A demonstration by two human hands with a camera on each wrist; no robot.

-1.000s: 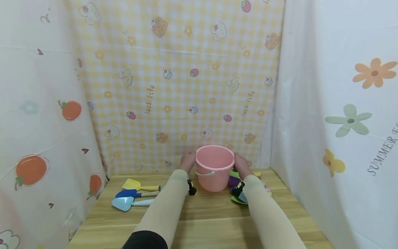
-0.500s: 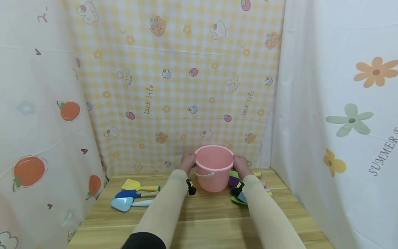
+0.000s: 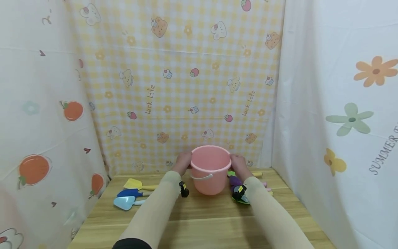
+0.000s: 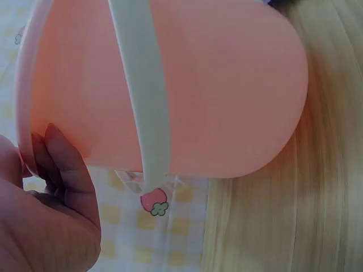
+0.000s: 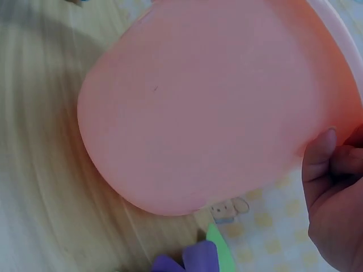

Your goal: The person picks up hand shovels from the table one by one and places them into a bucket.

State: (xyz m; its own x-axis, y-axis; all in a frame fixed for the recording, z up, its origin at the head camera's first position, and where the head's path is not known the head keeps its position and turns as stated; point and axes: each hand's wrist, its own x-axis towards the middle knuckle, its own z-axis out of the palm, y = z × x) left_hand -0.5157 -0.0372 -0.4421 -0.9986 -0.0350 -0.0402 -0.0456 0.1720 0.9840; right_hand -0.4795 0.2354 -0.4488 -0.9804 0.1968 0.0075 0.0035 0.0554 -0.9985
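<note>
Landmark: pink bucket (image 3: 210,170), upright at the far middle of the wooden table (image 3: 202,221), close before the checked backdrop (image 3: 186,86).
Bucket handle: white handle (image 3: 201,177), folded down against the near wall of the bucket; shown in the left wrist view as a pale band (image 4: 142,96) across the pink side.
Left hand: the left hand (image 3: 182,162) is set on the left of the bucket rim; fingers (image 4: 68,164) are curled against the wall just under the rim, so the bucket is gripped.
Right hand: the right hand (image 3: 238,165) is set on the right of the rim; the thumb (image 5: 319,153) is pressed on the outer wall and the other fingers are curled at the rim, so the bucket is gripped from both sides.
Change: against the picture of one second ago, the bucket and both hands are found a little further left and nearer the wearer; whether the base is off the table cannot be told.
Meaning: the bucket is judged to be in the course of being shifted, not yet settled.
Left of bucket: a yellow shovel (image 3: 133,183), a dark blue shovel (image 3: 130,193) and a light blue shovel (image 3: 125,203), lying side by side, well apart from the bucket.
Right of bucket: purple and green toys (image 3: 237,190), just beside the bucket, largely hidden by the right sleeve (image 3: 273,218).
</note>
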